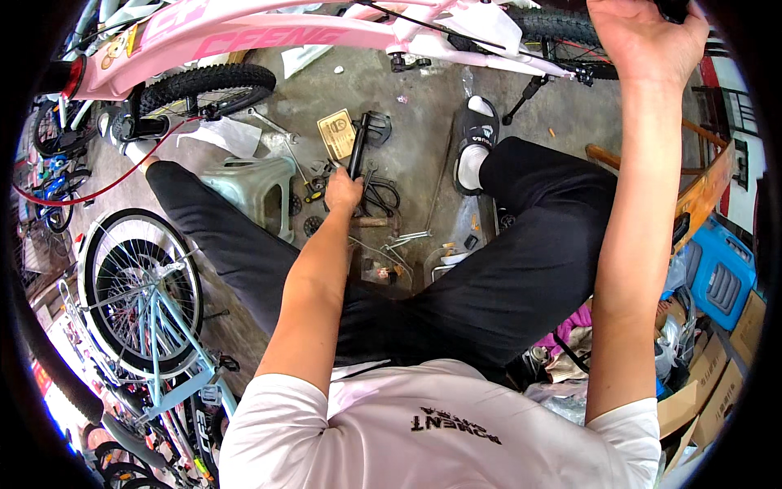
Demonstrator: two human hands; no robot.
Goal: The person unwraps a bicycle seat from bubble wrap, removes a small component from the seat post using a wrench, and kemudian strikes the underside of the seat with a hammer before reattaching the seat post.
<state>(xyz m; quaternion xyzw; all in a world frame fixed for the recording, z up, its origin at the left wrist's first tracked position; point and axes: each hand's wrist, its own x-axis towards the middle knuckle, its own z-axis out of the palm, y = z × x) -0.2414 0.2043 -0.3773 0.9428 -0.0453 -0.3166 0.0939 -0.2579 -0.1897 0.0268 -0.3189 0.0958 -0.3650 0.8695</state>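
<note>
My left hand reaches down to the concrete floor and is closed around a black bicycle crank arm whose black pedal points away from me. My right hand is raised at the upper right and grips a dark part by the rear tyre of the pink bicycle; most of that part is cut off by the frame edge. The pink bicycle spans the top of the view. I sit with both legs in black trousers spread apart.
Loose tools, a hammer, wrenches and small parts lie on the floor between my feet. A green plastic stool stands at the left. A light blue bicycle leans at lower left. Cardboard boxes and a blue crate crowd the right.
</note>
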